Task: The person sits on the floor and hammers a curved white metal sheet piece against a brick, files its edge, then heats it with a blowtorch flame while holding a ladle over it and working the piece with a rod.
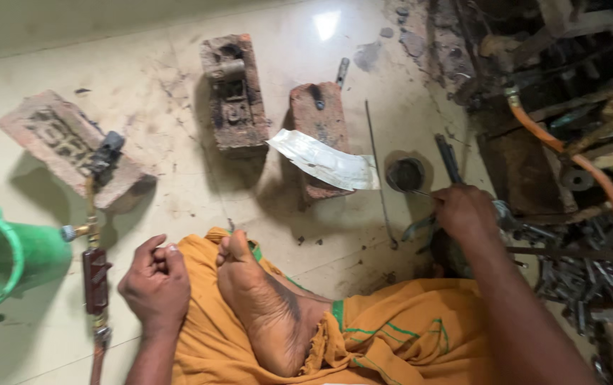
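Step in hand: the person sits cross-legged on the floor (178,157); the right hand (465,212) reaches to a thin metal rod (420,191) by a small round dark tin (405,175), which reads as dipping or picking up the rod.
Right hand: fingers curled around the rod end; the exact pinch is hidden by the knuckles.
Left hand (155,284): loosely closed fist, holding nothing, resting on the orange cloth (406,335) beside the bare foot (264,306).
Torch (95,235): brass and brown gas torch lies on the floor just left of the left hand, its tip propped on 1 brick (50,135).
Bricks: 3 in all; the middle brick (234,93) carries a dark metal part, the right brick (318,128) a strip of white paper (324,160).
Next move, by my judgement: needs a firm grip on the rod and the left hand free for the torch.
Surface: pale tiled floor, scuffed and sooty.
Room: green plastic bucket (0,257) at left; orange hose (591,171) and heaped metal scrap (584,285) at right.
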